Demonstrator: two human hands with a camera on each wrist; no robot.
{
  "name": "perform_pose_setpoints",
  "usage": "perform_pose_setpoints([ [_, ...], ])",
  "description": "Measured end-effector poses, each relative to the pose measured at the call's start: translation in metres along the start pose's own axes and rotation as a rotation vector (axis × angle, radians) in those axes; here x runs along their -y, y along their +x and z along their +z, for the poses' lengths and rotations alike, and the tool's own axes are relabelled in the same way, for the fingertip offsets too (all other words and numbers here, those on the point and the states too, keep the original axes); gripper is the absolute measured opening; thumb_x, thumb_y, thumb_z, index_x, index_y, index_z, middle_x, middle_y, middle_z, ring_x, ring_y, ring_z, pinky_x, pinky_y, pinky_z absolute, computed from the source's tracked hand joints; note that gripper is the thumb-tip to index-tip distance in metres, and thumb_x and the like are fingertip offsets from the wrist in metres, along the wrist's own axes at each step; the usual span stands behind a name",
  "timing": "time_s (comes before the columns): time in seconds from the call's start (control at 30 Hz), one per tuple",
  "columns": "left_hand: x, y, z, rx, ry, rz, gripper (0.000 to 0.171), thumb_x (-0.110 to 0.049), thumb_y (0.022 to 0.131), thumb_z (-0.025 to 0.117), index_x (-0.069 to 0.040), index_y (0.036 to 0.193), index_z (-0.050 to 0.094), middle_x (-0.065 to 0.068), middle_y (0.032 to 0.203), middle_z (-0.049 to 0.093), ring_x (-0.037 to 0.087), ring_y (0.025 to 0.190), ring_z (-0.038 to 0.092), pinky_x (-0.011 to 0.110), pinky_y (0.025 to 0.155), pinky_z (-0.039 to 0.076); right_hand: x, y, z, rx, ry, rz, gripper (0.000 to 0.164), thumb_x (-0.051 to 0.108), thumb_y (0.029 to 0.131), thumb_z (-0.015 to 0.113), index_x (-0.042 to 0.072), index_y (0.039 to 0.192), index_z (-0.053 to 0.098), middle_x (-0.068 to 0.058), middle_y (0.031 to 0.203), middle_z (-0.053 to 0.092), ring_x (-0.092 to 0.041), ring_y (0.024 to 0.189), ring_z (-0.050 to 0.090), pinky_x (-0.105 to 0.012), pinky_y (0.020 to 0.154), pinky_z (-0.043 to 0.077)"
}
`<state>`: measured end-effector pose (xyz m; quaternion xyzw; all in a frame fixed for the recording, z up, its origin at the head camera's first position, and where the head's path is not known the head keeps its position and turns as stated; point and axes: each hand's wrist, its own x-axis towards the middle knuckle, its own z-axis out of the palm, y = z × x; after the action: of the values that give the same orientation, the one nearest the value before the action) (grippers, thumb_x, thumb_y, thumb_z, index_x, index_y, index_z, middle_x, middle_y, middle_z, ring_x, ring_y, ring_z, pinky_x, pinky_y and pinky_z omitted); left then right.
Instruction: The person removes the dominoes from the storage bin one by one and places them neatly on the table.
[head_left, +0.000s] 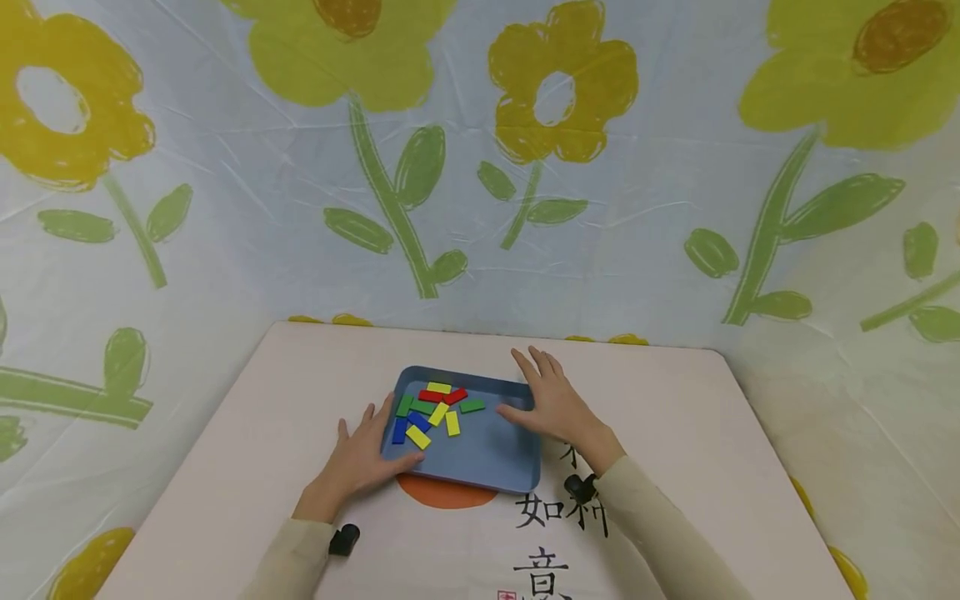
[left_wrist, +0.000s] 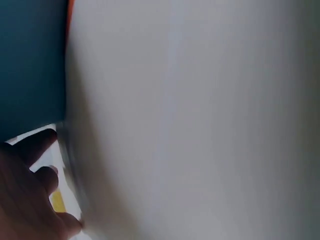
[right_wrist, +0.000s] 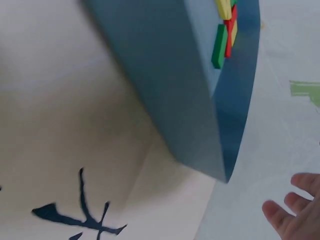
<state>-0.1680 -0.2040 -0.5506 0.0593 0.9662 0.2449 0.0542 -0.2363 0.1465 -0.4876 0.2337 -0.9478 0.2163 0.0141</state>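
Note:
A shallow blue-grey tray (head_left: pixel 480 454) lies on the table, with small rectangular blocks (head_left: pixel 438 414) in yellow, red, green and blue grouped toward its left side. At the tray's left side is my left hand (head_left: pixel 363 454), fingers spread along the outer wall and thumb reaching across the near left corner. My right hand (head_left: pixel 558 406) is at the far right corner, its fingers spread and extended and its thumb over the tray's inside. The right wrist view shows the tray wall (right_wrist: pixel 160 75) close up, a green block (right_wrist: pixel 219 46) and the right fingertips apart from the wall.
The pale table top (head_left: pixel 300 400) bears a printed orange disc (head_left: pixel 446 492) and black brush characters (head_left: pixel 542 571). A flower-patterned cloth (head_left: pixel 630 250) hangs behind and beside the table. A black wrist device (head_left: pixel 345 540) sits below each wrist.

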Motion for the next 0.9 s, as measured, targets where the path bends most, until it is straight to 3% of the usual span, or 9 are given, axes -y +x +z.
perform_pose_setpoints([
  [0.17,0.002,0.004,-0.004,0.022,0.004,0.032,0.122,-0.082,0.078,0.064,-0.014,0.167,0.015,0.02,0.164,0.037,0.048,0.155,0.022,0.081,0.116,-0.001,0.005,0.004,-0.001,0.067,0.032,-0.012,0.102,0.069,0.087,0.066,0.019,0.165,0.025,-0.019,0.166,0.029,-0.044,0.153,0.027,-0.067,0.116,0.036],
  [0.4,0.004,0.007,-0.007,0.027,0.014,0.062,0.12,-0.081,0.079,0.065,-0.013,0.166,0.017,0.019,0.165,0.035,0.049,0.155,0.02,0.08,0.117,-0.001,-0.002,0.0,0.005,0.234,0.08,0.11,0.099,0.06,0.089,0.072,0.018,0.165,0.024,-0.021,0.161,0.04,-0.042,0.145,0.043,-0.061,0.112,0.044],
  [0.67,0.012,0.008,-0.018,0.013,0.109,0.096,0.117,-0.08,0.078,0.065,-0.015,0.165,0.023,0.017,0.166,0.035,0.054,0.154,0.017,0.083,0.115,0.004,0.004,-0.006,0.002,0.267,0.086,0.104,0.098,0.06,0.088,0.074,0.018,0.164,0.029,-0.019,0.157,0.046,-0.038,0.143,0.048,-0.059,0.112,0.046],
  [0.9,0.002,0.007,-0.015,0.022,0.146,0.065,0.123,-0.086,0.077,0.06,-0.012,0.166,0.019,0.022,0.167,0.031,0.054,0.153,0.02,0.084,0.114,0.01,0.008,-0.012,-0.002,0.273,0.066,0.1,0.098,0.062,0.087,0.074,0.018,0.163,0.03,-0.02,0.157,0.047,-0.039,0.142,0.05,-0.06,0.11,0.047],
])
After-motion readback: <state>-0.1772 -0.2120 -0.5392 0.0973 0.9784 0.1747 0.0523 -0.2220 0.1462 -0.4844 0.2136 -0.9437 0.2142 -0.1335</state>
